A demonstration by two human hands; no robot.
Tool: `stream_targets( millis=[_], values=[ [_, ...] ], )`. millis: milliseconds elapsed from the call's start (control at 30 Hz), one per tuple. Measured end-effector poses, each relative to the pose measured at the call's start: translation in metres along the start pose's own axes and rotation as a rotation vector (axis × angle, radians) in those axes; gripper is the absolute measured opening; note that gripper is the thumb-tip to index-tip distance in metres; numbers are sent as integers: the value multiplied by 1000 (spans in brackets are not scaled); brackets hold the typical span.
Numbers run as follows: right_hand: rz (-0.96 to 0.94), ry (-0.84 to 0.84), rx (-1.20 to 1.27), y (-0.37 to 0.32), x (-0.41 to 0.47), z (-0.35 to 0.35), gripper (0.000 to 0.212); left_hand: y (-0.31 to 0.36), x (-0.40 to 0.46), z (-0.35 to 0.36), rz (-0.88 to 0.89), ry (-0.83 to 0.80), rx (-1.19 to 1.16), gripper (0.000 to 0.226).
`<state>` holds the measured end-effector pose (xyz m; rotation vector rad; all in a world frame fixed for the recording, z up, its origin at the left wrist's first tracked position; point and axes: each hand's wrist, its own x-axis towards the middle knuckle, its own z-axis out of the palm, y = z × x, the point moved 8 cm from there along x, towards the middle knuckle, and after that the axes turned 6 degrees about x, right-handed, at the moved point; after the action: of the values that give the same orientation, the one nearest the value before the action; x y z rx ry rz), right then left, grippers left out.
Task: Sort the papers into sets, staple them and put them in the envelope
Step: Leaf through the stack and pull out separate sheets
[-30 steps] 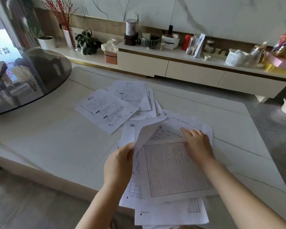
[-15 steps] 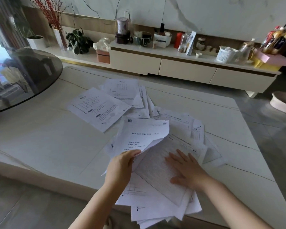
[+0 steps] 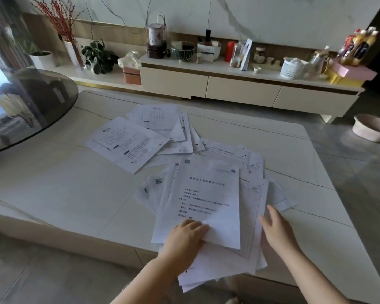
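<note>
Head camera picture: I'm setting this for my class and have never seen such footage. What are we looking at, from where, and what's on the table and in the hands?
There is no machine: a person wears one camera on the head, looking down at their own bare hands. Loose printed papers lie scattered on a pale table. The left hand grips the near edge of the top sheet of the nearer pile. The right hand, fingers straight, holds nothing and hovers at that pile's right edge. No stapler or envelope shows.

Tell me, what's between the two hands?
Paper. In the head view, the left hand holds the near corner of the top printed sheet, and the right hand lies open beside it on the near paper pile showing between them.
</note>
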<state>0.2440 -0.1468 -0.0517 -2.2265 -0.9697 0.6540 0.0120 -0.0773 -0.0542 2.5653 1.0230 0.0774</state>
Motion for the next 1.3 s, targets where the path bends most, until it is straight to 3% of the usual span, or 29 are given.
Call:
stream_targets(
  millis=[67, 133, 233, 300, 367, 433, 633, 767, 867, 1033, 1167, 1300],
  values=[
    [109, -1, 98, 3, 1, 1, 55, 7, 0, 2, -4, -71, 2, 61],
    [162, -14, 94, 0, 4, 6, 67, 2, 2, -7, -118, -58, -114, 71],
    [170, -26, -147, -9, 5, 15, 88, -43, -4, -36, -512, 157, -61, 66],
    [91, -57, -345, -17, 5, 24, 91, -82, -20, -44, -817, 161, -117, 74],
    [8, -105, -462, -23, 8, 32, 90, -101, -28, -38, -921, 86, -167, 81],
    [-29, -166, -481, -24, 16, 36, 90, -100, -23, -31, -873, 35, -118, 83],
    [-84, -334, -428, -33, 37, 41, 92, -94, 8, -25, -759, 113, -125, 78],
    [-64, -162, -274, -22, 72, 14, 88, -87, 21, -18, -696, 84, -106, 76],
    [43, -11, -398, 2, 100, -23, 86, -81, 23, -13, -696, 94, -54, 79],
    [52, -87, -368, 13, 103, -27, 84, -64, 33, -6, -721, 122, -54, 94],
    [30, -173, -125, 24, 85, -16, 104, -33, 67, -1, -649, 157, -237, 105],
    [86, -66, 147, 35, 75, -41, 85, -13, 88, -3, -623, 185, -252, 102]
  ],
)
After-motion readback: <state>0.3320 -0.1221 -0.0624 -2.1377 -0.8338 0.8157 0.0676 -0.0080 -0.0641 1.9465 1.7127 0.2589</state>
